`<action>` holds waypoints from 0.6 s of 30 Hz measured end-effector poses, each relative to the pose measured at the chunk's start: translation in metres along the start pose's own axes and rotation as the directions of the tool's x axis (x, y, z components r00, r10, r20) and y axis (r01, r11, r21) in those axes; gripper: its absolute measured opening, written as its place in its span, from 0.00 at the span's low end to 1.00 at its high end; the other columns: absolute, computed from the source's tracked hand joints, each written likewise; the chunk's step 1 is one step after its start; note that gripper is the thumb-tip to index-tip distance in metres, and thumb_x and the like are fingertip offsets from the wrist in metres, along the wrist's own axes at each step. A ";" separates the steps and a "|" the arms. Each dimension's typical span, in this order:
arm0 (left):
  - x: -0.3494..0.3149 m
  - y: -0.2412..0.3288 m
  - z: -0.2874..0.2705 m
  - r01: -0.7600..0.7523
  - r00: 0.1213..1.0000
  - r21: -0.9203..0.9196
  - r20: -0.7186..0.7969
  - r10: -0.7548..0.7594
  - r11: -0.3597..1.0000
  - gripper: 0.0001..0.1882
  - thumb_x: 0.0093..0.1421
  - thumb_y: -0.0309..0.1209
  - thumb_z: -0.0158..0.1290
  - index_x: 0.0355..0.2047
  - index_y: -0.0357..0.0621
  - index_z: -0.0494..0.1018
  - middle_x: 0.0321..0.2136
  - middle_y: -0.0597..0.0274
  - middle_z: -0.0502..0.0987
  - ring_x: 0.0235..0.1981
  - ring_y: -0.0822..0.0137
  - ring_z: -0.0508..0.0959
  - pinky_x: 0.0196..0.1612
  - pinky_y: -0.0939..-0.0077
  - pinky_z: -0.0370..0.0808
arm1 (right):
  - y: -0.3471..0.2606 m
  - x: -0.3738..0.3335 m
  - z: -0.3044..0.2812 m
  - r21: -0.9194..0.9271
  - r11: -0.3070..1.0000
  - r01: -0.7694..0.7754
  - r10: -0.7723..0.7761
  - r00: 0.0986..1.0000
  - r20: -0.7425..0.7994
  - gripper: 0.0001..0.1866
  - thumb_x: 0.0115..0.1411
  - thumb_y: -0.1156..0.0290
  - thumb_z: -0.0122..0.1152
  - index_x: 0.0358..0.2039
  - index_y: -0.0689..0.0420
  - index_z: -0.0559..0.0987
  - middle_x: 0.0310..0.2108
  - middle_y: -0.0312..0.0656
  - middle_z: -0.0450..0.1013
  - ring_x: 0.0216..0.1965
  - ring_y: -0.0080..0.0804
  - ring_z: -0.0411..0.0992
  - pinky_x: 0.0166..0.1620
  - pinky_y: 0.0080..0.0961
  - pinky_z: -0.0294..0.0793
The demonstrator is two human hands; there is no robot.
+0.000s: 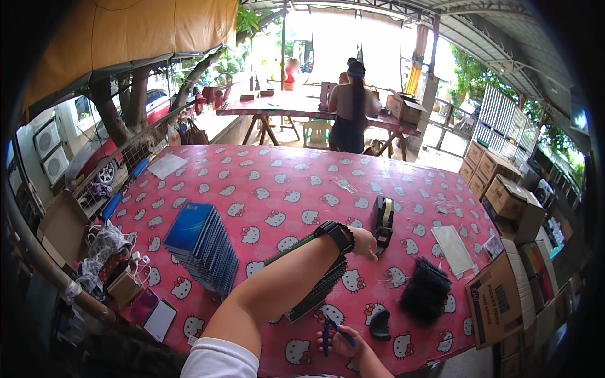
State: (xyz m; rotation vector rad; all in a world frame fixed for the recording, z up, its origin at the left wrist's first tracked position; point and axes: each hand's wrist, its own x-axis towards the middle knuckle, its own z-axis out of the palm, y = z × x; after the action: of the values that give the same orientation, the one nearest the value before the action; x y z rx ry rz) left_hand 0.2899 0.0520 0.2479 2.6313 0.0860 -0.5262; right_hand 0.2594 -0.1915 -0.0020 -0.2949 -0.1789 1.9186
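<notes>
My left arm stretches across the table, a black watch (336,237) on its wrist. My left hand (363,243) is at the front end of a black tape dispenser (382,222), its fingers bent together; what they pinch is too small to make out. Low in the view, my right hand (341,342), palm turned up, holds blue-handled pliers (330,332). Under my left forearm stands a stack of spiral-bound notebooks (322,286), partly hidden. Another tall stack of blue-covered spiral notebooks (201,242) rises to the left. Right of my hands lie a black curved piece (380,325) and a bundle of black spiral coils (426,291).
The pink patterned table (265,189) spreads out ahead. An open cardboard box (498,296) borders its right side, with more boxes (504,192) behind. A small notebook (160,318) and clutter sit at the left edge. A person (350,104) stands at a farther table.
</notes>
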 end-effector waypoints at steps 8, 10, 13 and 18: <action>-0.008 0.005 -0.005 0.010 1.000 -0.022 0.016 -0.010 1.000 0.35 0.54 0.55 0.53 0.54 0.45 0.67 0.48 0.53 0.74 0.50 0.57 0.73 0.53 0.65 0.68 | -0.001 0.000 0.002 0.056 0.998 -0.007 0.006 1.000 0.012 0.32 0.60 0.57 0.49 0.63 0.50 0.57 0.54 0.51 0.66 0.55 0.48 0.65 0.60 0.51 0.57; -0.008 0.006 -0.005 0.009 1.000 -0.011 0.028 -0.008 1.000 0.35 0.54 0.55 0.53 0.55 0.45 0.67 0.48 0.53 0.74 0.51 0.57 0.72 0.53 0.65 0.68 | -0.001 0.000 0.000 0.061 0.998 -0.005 0.005 1.000 -0.002 0.31 0.60 0.57 0.50 0.62 0.50 0.58 0.54 0.52 0.66 0.55 0.48 0.65 0.59 0.51 0.57; -0.007 0.009 -0.005 0.024 0.999 0.000 0.037 -0.024 1.000 0.35 0.54 0.55 0.54 0.55 0.45 0.67 0.48 0.52 0.74 0.51 0.57 0.72 0.53 0.65 0.68 | -0.001 0.001 -0.005 0.063 0.998 -0.015 0.016 1.000 -0.015 0.29 0.60 0.57 0.50 0.60 0.51 0.60 0.54 0.51 0.66 0.55 0.48 0.65 0.59 0.51 0.58; -0.007 0.006 -0.003 0.006 1.000 0.005 0.018 -0.006 1.000 0.35 0.53 0.55 0.54 0.55 0.45 0.67 0.47 0.52 0.75 0.48 0.57 0.74 0.51 0.65 0.69 | 0.000 0.002 -0.007 0.039 0.999 -0.037 0.036 0.999 0.028 0.24 0.62 0.58 0.49 0.56 0.52 0.65 0.54 0.49 0.66 0.53 0.46 0.66 0.57 0.50 0.61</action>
State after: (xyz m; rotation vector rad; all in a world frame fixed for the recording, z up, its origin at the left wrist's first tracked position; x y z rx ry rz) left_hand 0.2852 0.0481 0.2554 2.6315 0.0871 -0.5523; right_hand 0.2610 -0.1892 -0.0089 -0.2473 -0.1544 1.9606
